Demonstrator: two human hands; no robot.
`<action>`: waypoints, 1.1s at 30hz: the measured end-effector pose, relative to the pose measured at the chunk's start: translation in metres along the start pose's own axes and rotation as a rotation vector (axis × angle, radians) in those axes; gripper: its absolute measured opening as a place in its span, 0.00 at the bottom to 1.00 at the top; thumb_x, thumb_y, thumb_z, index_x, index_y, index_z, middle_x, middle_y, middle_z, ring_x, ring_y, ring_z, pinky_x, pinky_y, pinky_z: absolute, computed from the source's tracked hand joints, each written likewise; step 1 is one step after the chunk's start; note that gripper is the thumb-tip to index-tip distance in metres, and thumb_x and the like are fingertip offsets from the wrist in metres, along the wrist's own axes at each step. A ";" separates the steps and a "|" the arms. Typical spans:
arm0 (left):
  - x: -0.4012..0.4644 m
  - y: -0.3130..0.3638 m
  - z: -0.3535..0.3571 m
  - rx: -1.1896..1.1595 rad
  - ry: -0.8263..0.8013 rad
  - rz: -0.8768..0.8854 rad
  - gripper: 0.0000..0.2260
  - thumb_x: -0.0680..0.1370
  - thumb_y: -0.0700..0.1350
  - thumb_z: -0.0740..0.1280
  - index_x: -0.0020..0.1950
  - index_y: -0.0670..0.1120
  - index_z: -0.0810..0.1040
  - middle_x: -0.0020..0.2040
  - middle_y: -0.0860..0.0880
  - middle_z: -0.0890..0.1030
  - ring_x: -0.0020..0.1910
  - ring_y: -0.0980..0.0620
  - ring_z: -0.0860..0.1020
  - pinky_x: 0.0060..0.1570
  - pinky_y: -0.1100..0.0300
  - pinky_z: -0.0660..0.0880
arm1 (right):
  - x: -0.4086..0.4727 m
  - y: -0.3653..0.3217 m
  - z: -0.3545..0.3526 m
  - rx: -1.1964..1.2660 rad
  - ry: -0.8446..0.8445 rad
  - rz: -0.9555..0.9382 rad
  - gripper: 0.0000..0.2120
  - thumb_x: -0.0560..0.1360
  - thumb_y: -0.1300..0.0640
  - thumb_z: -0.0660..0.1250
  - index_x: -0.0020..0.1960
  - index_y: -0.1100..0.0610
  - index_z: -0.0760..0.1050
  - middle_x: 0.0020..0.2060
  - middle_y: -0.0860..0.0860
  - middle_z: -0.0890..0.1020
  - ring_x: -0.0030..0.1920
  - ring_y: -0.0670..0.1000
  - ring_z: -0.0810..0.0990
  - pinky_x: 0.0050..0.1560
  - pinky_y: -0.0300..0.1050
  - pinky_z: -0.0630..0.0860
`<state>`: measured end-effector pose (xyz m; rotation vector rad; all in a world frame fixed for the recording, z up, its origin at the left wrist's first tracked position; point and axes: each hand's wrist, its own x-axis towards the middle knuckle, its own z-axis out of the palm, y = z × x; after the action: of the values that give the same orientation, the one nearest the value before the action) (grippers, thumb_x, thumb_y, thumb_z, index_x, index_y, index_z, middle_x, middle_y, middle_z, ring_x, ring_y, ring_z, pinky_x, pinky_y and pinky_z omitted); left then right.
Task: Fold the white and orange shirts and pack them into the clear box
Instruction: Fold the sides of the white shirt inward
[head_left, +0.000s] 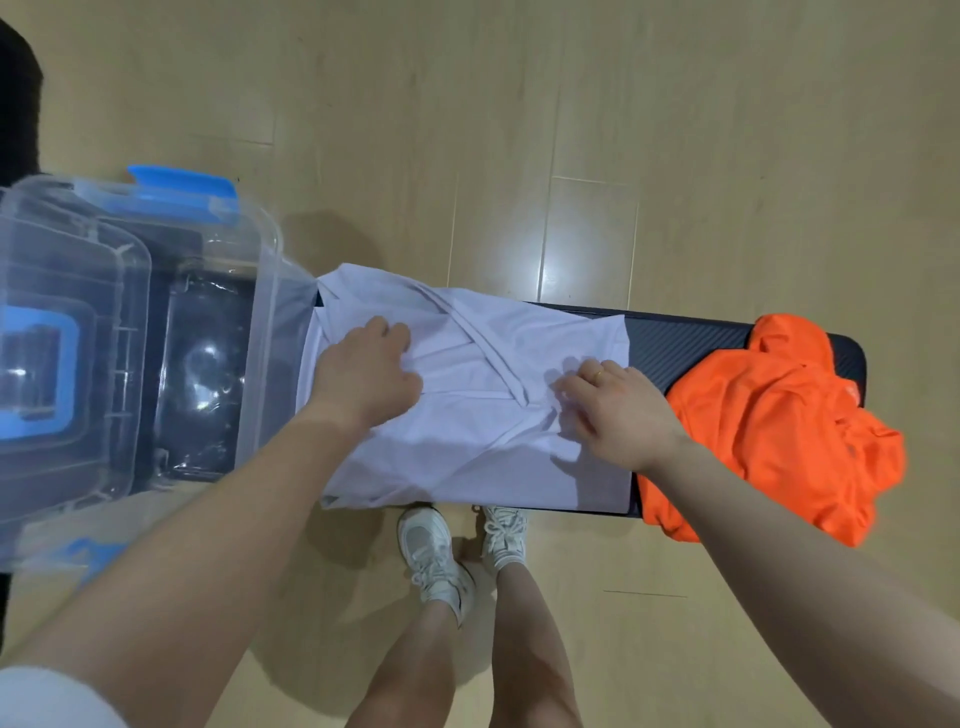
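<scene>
The white shirt (467, 447) lies spread and partly folded on the black bench (685, 332), its sleeves crossed over the middle. My left hand (366, 374) rests on its left part with fingers curled into the cloth. My right hand (618, 410) pinches the fabric at its right side; a ring shows on one finger. The orange shirt (769, 431) sits crumpled at the bench's right end, hanging over the near edge. The clear box (260, 322) stands open on the left, against the white shirt's left edge.
The box's clear lid (67, 312) with a blue handle leans over the box's left part. Blue latches (182, 192) sit on its far rim. My feet in white sneakers (436, 556) stand at the bench's near edge. Wooden floor lies all round.
</scene>
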<state>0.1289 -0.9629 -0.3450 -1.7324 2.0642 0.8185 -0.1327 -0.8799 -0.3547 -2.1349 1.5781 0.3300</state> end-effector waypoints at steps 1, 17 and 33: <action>0.004 0.002 -0.001 -0.047 0.106 0.037 0.11 0.72 0.41 0.61 0.55 0.43 0.72 0.51 0.45 0.72 0.48 0.44 0.71 0.39 0.56 0.63 | 0.002 0.000 -0.001 0.031 0.021 0.038 0.14 0.69 0.52 0.58 0.46 0.58 0.77 0.35 0.54 0.77 0.34 0.58 0.77 0.33 0.43 0.67; 0.063 0.004 -0.018 0.453 0.165 0.113 0.15 0.68 0.33 0.68 0.52 0.44 0.72 0.49 0.45 0.75 0.52 0.43 0.72 0.49 0.54 0.63 | 0.022 0.013 -0.014 0.080 -0.106 0.120 0.10 0.77 0.58 0.58 0.56 0.59 0.72 0.55 0.55 0.75 0.51 0.59 0.76 0.38 0.45 0.64; -0.021 -0.012 0.035 0.383 0.108 0.197 0.15 0.59 0.36 0.74 0.43 0.39 0.77 0.39 0.41 0.77 0.32 0.42 0.75 0.27 0.57 0.68 | 0.005 0.000 0.001 -0.011 -0.032 0.104 0.24 0.56 0.59 0.77 0.52 0.59 0.77 0.46 0.58 0.80 0.38 0.60 0.80 0.31 0.46 0.74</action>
<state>0.1407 -0.9263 -0.3631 -1.4091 2.3067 0.3500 -0.1314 -0.8837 -0.3581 -2.0499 1.6764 0.4052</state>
